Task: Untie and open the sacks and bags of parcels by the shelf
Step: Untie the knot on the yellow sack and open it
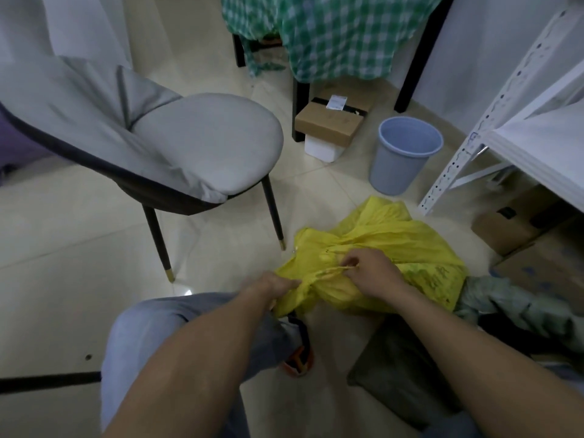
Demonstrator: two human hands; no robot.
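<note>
A yellow plastic sack (395, 245) lies on the tiled floor in front of me, its neck gathered and tied with a thin yellow cord (331, 270). My left hand (271, 287) grips the bunched neck of the sack at its left side. My right hand (369, 268) pinches the cord just right of the knot. What the sack holds is hidden.
A grey padded chair (189, 143) stands to the left. A blue bin (404, 153) and a cardboard box (331, 121) sit behind the sack, near a table under a green checked cloth (331, 33). The white metal shelf (521, 121) is at the right, cartons (505, 229) beneath it.
</note>
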